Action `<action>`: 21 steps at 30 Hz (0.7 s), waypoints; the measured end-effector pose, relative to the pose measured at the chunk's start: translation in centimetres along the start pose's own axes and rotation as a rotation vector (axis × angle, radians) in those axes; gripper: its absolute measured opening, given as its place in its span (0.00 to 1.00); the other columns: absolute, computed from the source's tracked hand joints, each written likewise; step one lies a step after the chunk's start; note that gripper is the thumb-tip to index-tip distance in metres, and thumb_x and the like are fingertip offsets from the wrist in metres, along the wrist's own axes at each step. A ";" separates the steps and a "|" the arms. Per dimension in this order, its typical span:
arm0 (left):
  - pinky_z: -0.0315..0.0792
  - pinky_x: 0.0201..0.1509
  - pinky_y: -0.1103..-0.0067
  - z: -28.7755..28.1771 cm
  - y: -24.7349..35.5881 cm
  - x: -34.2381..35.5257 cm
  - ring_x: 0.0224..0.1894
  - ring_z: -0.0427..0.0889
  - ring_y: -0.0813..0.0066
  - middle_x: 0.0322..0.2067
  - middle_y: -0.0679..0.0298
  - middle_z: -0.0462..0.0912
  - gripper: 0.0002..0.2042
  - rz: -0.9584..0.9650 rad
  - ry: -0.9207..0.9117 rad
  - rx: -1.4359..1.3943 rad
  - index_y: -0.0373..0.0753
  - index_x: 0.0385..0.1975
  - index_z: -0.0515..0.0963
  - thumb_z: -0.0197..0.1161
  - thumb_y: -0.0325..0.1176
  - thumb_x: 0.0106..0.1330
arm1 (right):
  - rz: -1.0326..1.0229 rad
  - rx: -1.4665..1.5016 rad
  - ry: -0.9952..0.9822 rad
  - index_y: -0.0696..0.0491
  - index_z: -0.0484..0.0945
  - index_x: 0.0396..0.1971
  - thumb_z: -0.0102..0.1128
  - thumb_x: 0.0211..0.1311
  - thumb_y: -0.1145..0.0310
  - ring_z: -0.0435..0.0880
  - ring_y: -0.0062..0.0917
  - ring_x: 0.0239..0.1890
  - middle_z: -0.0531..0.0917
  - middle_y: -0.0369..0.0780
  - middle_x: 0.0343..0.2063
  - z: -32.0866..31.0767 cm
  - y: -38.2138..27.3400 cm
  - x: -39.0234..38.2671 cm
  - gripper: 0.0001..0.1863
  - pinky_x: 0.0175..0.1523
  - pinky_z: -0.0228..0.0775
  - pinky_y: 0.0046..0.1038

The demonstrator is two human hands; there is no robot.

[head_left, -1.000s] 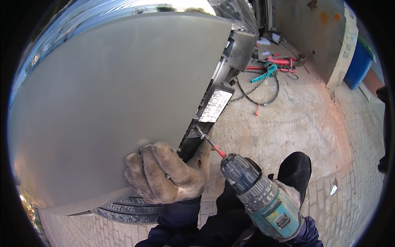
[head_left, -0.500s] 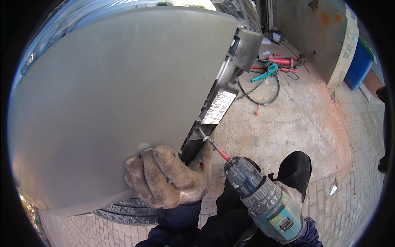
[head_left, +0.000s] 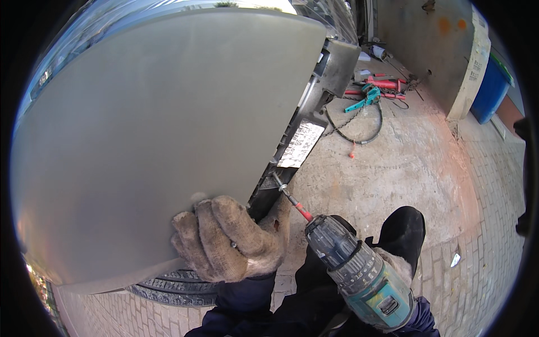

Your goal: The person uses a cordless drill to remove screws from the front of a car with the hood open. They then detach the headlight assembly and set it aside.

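A large grey car bumper (head_left: 163,123) fills the left of the view, its black inner edge (head_left: 264,196) running down toward me. My left hand (head_left: 227,238), in a worn brown knit glove, is closed round the bumper's lower edge, fingers curled over the grey face. A small metal screw (head_left: 234,245) shows between its fingers. My right hand (head_left: 396,264), gloved and mostly hidden behind the tool, holds a teal and black cordless drill (head_left: 365,281). The drill's red-collared bit (head_left: 302,210) meets a screw (head_left: 282,187) at the black edge, just below a white label (head_left: 301,144).
A car tyre (head_left: 174,289) sits under the bumper. Farther off on the concrete lie a red tool (head_left: 387,84), a teal tool (head_left: 368,98), a chain and a black cable (head_left: 365,140). A metal panel (head_left: 426,50) and a blue bin (head_left: 491,92) stand at the far right.
The bumper edge and my left hand have shifted very slightly to the right. The screw and bit tip sit a touch higher. Both hands keep their holds.
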State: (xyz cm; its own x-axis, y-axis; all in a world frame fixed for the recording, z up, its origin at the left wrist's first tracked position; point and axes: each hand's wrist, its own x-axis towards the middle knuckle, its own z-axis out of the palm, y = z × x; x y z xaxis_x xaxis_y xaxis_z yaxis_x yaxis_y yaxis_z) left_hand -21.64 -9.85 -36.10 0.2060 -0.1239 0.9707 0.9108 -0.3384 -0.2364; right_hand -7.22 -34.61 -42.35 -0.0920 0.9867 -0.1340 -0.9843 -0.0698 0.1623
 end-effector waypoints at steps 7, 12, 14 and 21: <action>0.83 0.61 0.44 0.0 0.1 -0.1 0.51 0.88 0.53 0.51 0.52 0.77 0.46 0.003 0.006 0.026 0.37 0.72 0.69 0.52 0.75 0.70 | -0.064 0.032 0.082 0.59 0.66 0.73 0.39 0.87 0.54 0.87 0.41 0.58 0.81 0.52 0.64 0.0 0.3 -0.3 0.29 0.65 0.81 0.48; 0.84 0.61 0.45 0.0 0.1 0.0 0.52 0.87 0.53 0.52 0.53 0.74 0.46 -0.010 -0.020 -0.002 0.37 0.71 0.70 0.53 0.76 0.70 | -0.033 0.090 0.035 0.60 0.66 0.73 0.38 0.87 0.56 0.87 0.42 0.58 0.81 0.52 0.64 0.5 0.5 -0.1 0.28 0.65 0.81 0.49; 0.84 0.61 0.45 0.0 0.2 0.0 0.54 0.86 0.54 0.53 0.53 0.72 0.46 0.006 0.000 0.027 0.37 0.71 0.70 0.54 0.75 0.70 | -0.061 0.062 0.047 0.60 0.67 0.73 0.38 0.86 0.57 0.87 0.43 0.58 0.82 0.53 0.63 0.7 0.6 -0.1 0.28 0.64 0.82 0.48; 0.82 0.63 0.45 -0.2 0.3 -0.2 0.60 0.81 0.54 0.57 0.55 0.65 0.48 -0.001 -0.038 0.033 0.35 0.72 0.70 0.61 0.74 0.66 | -0.216 -0.403 0.339 0.63 0.77 0.59 0.41 0.84 0.57 0.92 0.45 0.45 0.87 0.54 0.49 0.3 0.7 -0.2 0.25 0.50 0.89 0.46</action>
State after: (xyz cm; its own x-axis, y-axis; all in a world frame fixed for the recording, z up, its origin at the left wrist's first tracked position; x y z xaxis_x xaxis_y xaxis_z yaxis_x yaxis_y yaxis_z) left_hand -21.45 -10.15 -36.36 0.2181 -0.0877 0.9720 0.9221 -0.3077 -0.2346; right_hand -7.79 -34.83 -41.90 0.1402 0.8872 -0.4396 -0.9597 0.0125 -0.2808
